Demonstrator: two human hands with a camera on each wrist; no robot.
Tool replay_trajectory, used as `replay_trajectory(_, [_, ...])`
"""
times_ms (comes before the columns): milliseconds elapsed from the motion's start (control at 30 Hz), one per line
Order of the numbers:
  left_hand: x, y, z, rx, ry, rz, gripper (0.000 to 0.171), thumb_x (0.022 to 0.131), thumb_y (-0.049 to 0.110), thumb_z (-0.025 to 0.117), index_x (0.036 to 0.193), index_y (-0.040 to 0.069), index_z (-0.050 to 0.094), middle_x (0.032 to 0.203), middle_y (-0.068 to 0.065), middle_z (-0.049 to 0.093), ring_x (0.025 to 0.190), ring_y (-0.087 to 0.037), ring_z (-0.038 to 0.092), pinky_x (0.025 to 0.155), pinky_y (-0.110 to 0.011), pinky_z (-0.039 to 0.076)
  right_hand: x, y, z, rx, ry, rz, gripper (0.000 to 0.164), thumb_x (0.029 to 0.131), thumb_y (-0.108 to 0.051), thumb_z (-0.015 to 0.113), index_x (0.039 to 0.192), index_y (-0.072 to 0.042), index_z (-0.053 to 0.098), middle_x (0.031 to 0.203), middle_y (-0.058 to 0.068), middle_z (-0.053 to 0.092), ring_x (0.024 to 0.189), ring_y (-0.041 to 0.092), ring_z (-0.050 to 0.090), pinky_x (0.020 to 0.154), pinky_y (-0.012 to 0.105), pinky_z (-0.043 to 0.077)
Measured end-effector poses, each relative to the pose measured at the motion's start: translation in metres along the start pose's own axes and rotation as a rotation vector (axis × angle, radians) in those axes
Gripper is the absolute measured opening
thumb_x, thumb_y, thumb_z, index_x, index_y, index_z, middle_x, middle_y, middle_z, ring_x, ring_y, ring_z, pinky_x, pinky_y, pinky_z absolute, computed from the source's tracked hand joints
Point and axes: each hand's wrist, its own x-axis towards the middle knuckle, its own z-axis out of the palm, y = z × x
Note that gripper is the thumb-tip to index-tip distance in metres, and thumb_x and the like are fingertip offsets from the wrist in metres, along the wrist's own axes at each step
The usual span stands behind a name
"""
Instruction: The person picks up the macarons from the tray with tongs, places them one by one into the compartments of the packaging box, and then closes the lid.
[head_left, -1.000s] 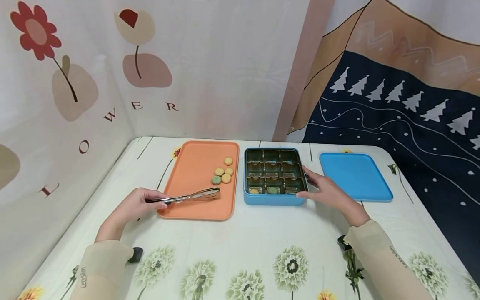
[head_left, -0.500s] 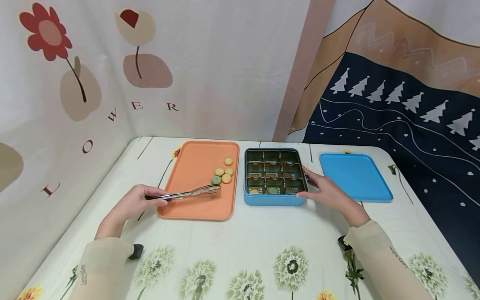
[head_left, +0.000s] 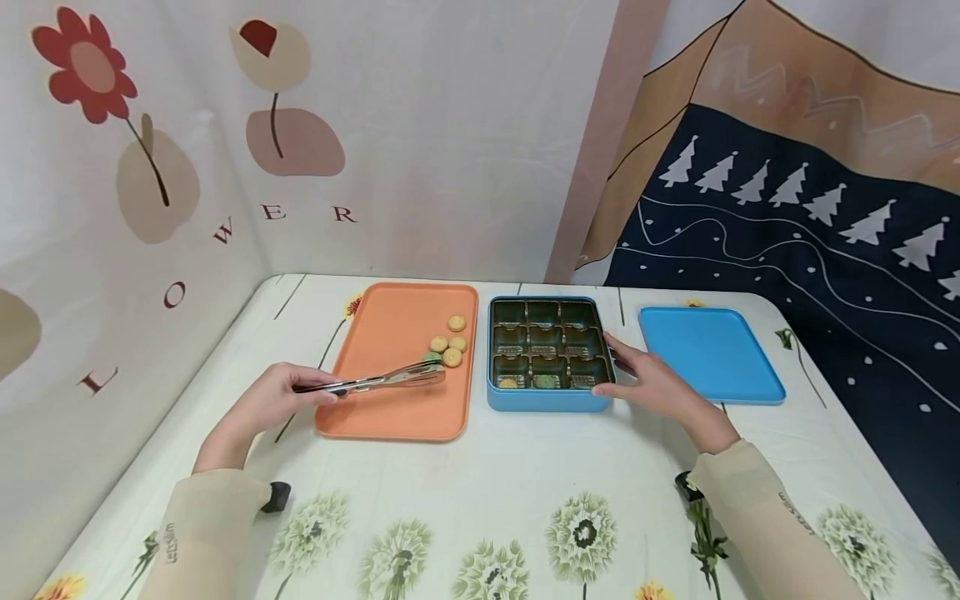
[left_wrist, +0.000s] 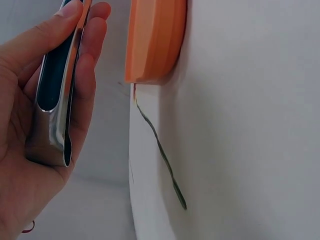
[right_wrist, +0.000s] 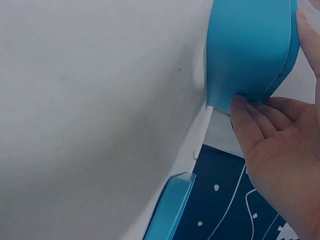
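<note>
our left hand [head_left: 266, 404] grips the metal tongs [head_left: 367, 384] over the orange tray [head_left: 397, 317]; we should squeeze gently near its green cookie [head_left: 432, 356], our right hand [head_left: 651, 382], spread against the blue box [head_left: 547, 401] right of the tray, keeping steady.

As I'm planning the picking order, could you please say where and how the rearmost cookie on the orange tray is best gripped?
I'd pinch the rearmost cookie by its round edge with the tongs, coming from the left: it sits behind the other cookies, with bare orange tray on that side.
</note>
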Motion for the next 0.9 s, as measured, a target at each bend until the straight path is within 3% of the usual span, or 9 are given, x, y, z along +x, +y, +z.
replay_trajectory(300, [0.005,0.006,-0.001,0.005,0.008,-0.007,0.026,0.089,0.018,0.075,0.112,0.005,0.076,0.1,-0.012,0.078,0.08,-0.009,0.065,0.066,-0.022,0.046,0.001,0.001,0.0,0.0,-0.002,0.004,0.097,0.091,-0.044,0.071,0.159,-0.003,0.016,0.161,0.028,0.024,0.138,0.048,0.043,0.109,0.057,0.04])
replay_trajectory(600, [0.015,0.012,0.0,0.019,0.016,-0.027,0.024,0.09,0.018,0.074,0.111,0.006,0.076,0.102,-0.011,0.078,0.085,-0.001,0.066,0.075,-0.022,0.052,0.0,0.001,0.0,0.017,-0.003,0.004,0.097,0.091,-0.043,0.071,0.159,-0.003,0.016,0.161,0.028,0.023,0.139,0.048,0.04,0.11,0.057,0.039])
replay_trajectory(900, [0.025,0.021,0.002,0.032,0.028,-0.008,0.026,0.09,0.022,0.075,0.111,0.006,0.076,0.102,-0.009,0.078,0.084,-0.003,0.065,0.074,-0.022,0.051,0.0,0.0,0.0,0.007,-0.003,0.007,0.096,0.091,-0.041,0.071,0.159,-0.003,0.016,0.161,0.028,0.023,0.139,0.047,0.041,0.11,0.057,0.039])
